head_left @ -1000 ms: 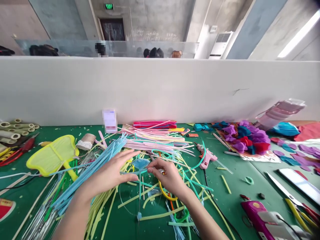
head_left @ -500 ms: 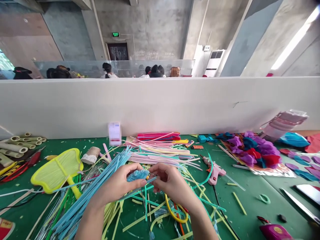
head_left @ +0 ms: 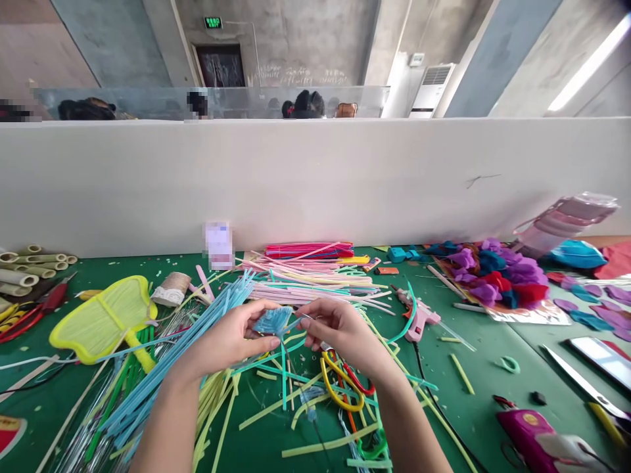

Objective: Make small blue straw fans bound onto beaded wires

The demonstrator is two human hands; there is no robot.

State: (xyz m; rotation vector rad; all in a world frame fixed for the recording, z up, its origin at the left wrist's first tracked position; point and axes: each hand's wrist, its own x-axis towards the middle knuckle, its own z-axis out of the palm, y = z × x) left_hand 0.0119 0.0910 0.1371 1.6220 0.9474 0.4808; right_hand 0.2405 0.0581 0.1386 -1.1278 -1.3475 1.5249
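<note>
My left hand is closed around the edge of a small blue fuzzy piece, its thumb and fingers gripping it. The piece looks like pipe cleaner wound into a flat, pointed shape. Just to its right, my right hand pinches a thin blue strand that runs from the piece; its fingertips partly hide the end. Under my left forearm lies a bundle of blue pipe cleaners. Yellow-handled scissors lie below my right hand among loose pale yellow pipe cleaners.
Pink pipe cleaners lie at the back. A yellow net-like fan shape, a twine spool and bamboo pieces are left. At right are a pink glue gun, purple felt petals, a long blade and a tilted bottle.
The head view has tipped downward, so the table sits higher in the picture. The blue piece has turned in my left hand and shows a flatter face. Both hands keep their grip.
</note>
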